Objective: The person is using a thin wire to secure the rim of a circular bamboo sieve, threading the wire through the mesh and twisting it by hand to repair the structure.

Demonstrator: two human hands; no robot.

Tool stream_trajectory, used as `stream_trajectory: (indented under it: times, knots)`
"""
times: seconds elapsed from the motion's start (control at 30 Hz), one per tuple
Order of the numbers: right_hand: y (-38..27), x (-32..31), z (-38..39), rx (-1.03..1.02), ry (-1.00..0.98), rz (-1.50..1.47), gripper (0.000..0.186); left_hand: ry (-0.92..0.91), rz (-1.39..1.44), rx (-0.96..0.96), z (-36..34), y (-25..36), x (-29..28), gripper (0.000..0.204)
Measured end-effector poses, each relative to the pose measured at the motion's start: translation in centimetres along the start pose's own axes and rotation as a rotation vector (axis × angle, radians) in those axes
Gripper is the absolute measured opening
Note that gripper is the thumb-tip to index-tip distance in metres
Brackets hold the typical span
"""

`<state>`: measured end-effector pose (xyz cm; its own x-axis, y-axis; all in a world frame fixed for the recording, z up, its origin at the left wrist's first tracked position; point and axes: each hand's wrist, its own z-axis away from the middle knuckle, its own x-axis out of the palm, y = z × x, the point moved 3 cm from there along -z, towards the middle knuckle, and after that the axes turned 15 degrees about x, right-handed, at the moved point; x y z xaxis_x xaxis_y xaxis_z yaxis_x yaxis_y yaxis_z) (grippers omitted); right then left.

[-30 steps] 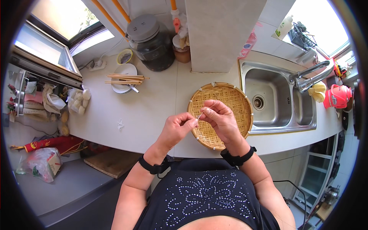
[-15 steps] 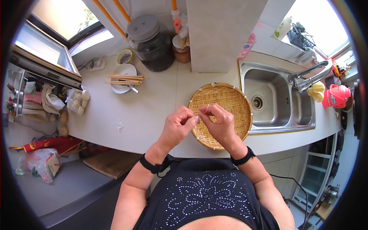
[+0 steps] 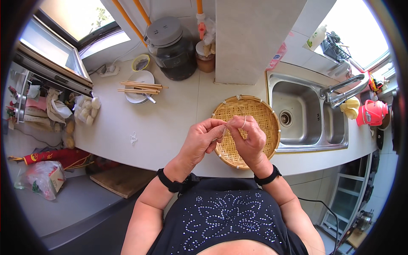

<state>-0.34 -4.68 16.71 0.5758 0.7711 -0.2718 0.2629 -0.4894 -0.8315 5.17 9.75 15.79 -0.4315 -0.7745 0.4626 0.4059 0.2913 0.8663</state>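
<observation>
My left hand (image 3: 203, 138) and my right hand (image 3: 248, 137) meet fingertip to fingertip above the near left part of a round woven bamboo tray (image 3: 267, 119). Both pinch a thin white string (image 3: 244, 122). One stretch of it loops over the fingers of my right hand, and another bit shows by my left fingertips. The rest of the string is hidden by the fingers. On the counter left of my hands lies a small tangle of white string (image 3: 133, 138), apart from them.
A double steel sink (image 3: 297, 146) with a faucet (image 3: 346, 91) adjoins the tray. Bowls (image 3: 146, 76) with chopsticks (image 3: 140, 88) across them stand at the back left. Behind them are a yellow bowl (image 3: 146, 57), a large dark jar (image 3: 176, 59) and a pillar (image 3: 242, 42).
My hands have shifted slightly right, and their fingertips have come together. The string now loops lower over my right fingers. The whole view has moved a little.
</observation>
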Motion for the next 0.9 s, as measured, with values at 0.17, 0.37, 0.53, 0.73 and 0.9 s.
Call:
stream_trajectory:
  times: [0.17,0.37,0.53,0.73,0.9]
  knots:
    - [-0.7,-0.1,-0.3,-0.059,-0.036,0.051,0.02,0.061,-0.082,0.074,-0.1,-0.1,0.0,0.021]
    - [0.7,0.1,1.3,0.935,-0.179,-1.089,0.011,0.197,-0.098,0.287,0.0,0.3,-0.5,0.009]
    - [1.2,-0.2,2.8,0.99,-0.365,-0.985,0.019,0.242,-0.083,0.409,-0.7,0.6,-1.4,0.009]
    - [0.4,-0.6,3.2,1.108,-0.562,-0.814,0.021,0.248,-0.092,0.511,-1.1,0.8,-1.9,0.01]
    - [1.5,-1.4,3.1,1.297,-0.706,-0.71,0.025,0.207,-0.233,0.555,-0.8,0.3,-1.4,0.008]
